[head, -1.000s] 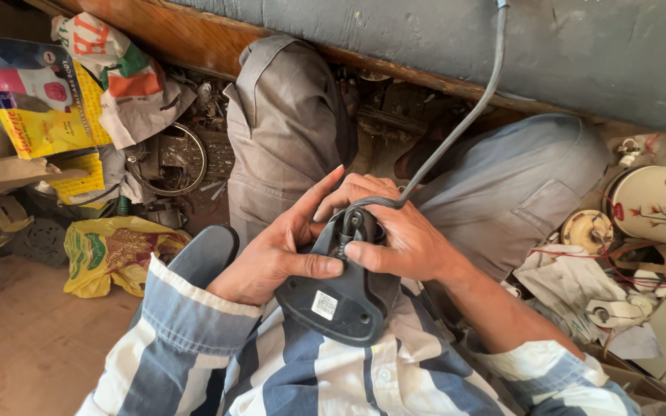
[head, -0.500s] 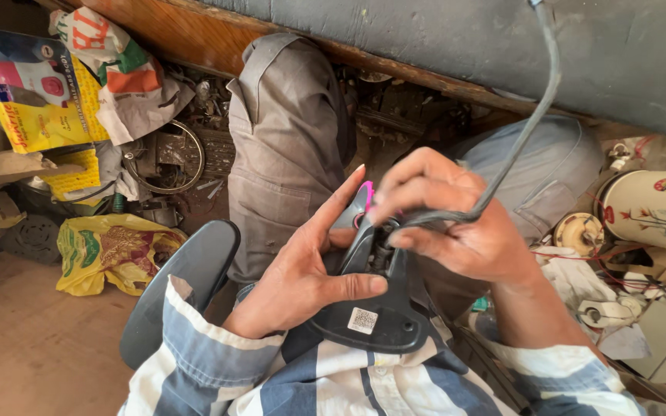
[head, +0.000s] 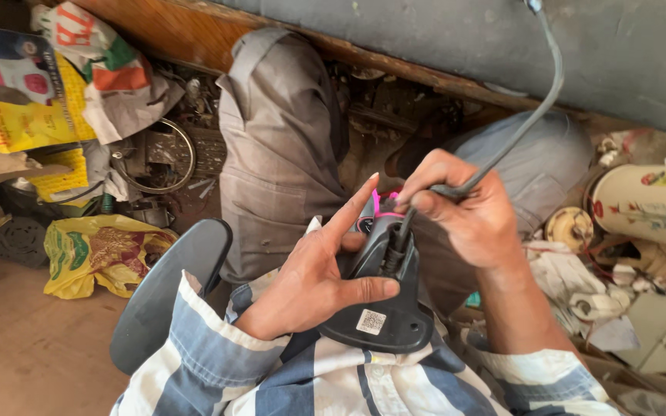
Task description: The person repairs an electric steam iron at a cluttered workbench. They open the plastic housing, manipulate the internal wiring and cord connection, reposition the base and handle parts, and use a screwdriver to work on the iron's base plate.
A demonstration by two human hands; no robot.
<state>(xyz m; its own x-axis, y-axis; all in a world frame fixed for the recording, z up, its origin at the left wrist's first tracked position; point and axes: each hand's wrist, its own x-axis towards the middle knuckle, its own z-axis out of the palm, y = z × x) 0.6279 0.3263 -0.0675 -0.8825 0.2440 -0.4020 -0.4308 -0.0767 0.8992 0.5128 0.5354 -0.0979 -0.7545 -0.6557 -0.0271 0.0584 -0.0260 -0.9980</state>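
Our left hand (head: pixel 314 281) has its fingers (head: pixel 352 212) spread and wrapped on the black appliance (head: pixel 383 308) — thumb pressed across its side, index finger stretched up toward the pink part (head: pixel 385 205) at the top. Our right hand (head: pixel 468 216) has its fingers (head: pixel 425 202) pinched narrow on the grey power cord (head: pixel 529 115), gripping it just above where it enters the black body through a ribbed sleeve. The appliance rests on our lap against the blue-and-white striped shirt (head: pixel 333 385), held between both hands, a white square sticker showing on its lower face. The cord runs up and right toward the grey wall (head: pixel 464 38).

Further out — grey trousers (head: pixel 279 154) over our raised knee just behind the hands, a dark curved chair part (head: pixel 167 289) at lower left. Left of that a yellow plastic bag (head: pixel 98 254) lies on the floor (head: pixel 17 347), with a metal ring (head: pixel 159 158) and colourful packaging (head: pixel 32 92) piled behind. To the right, a cream cylindrical appliance (head: pixel 649 204) lies on its side amid white cloth scraps (head: pixel 580 277) and small parts.
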